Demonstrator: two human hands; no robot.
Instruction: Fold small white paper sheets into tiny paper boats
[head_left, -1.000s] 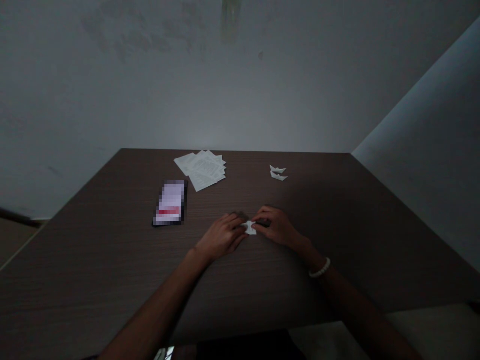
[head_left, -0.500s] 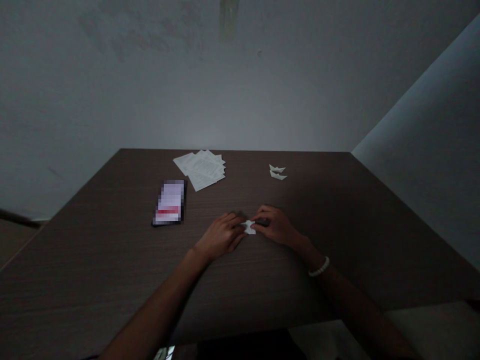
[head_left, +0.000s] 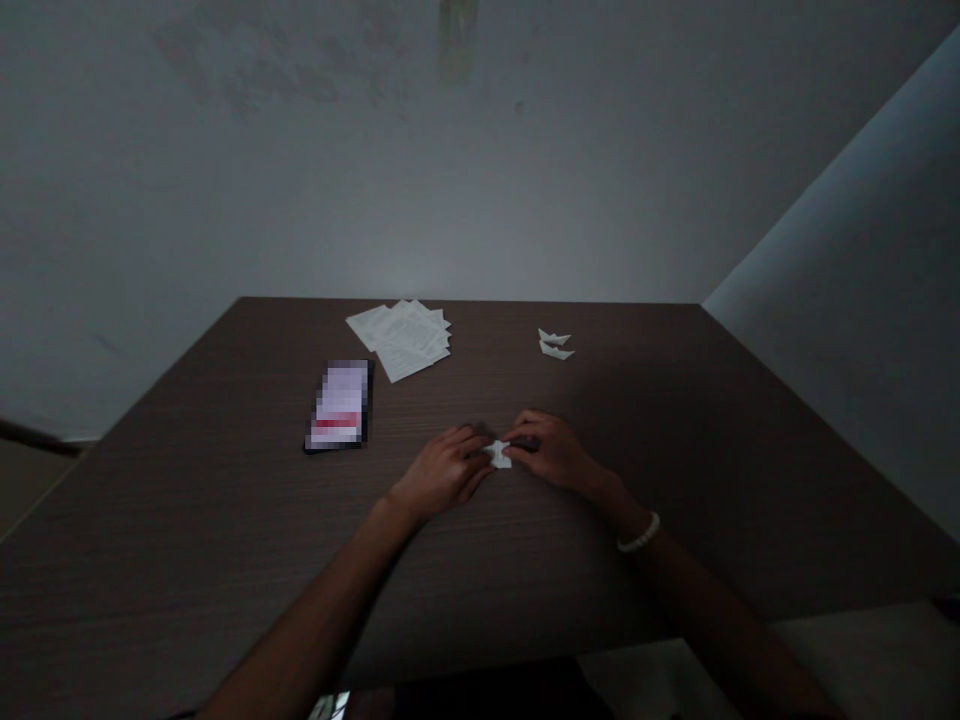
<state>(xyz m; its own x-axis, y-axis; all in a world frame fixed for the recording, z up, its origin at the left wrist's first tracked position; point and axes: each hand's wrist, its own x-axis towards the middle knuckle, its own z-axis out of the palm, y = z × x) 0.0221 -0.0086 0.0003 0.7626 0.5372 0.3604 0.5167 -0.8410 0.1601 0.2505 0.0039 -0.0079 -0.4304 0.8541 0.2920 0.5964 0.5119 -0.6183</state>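
Note:
A small folded white paper piece (head_left: 499, 455) lies on the dark wooden table (head_left: 225, 560) near its middle. My left hand (head_left: 442, 473) pinches the paper's left side, fingers curled. On the paper's right side, my right hand (head_left: 551, 452) has its fingers closed on it; a white bead bracelet (head_left: 640, 535) circles that wrist. Most of the paper is hidden between the fingertips.
A loose stack of printed paper sheets (head_left: 403, 337) lies at the table's back. Two small folded paper boats (head_left: 555, 344) sit at the back right. A phone (head_left: 340, 405) with a lit screen lies left of my hands. A pale wall stands behind the table.

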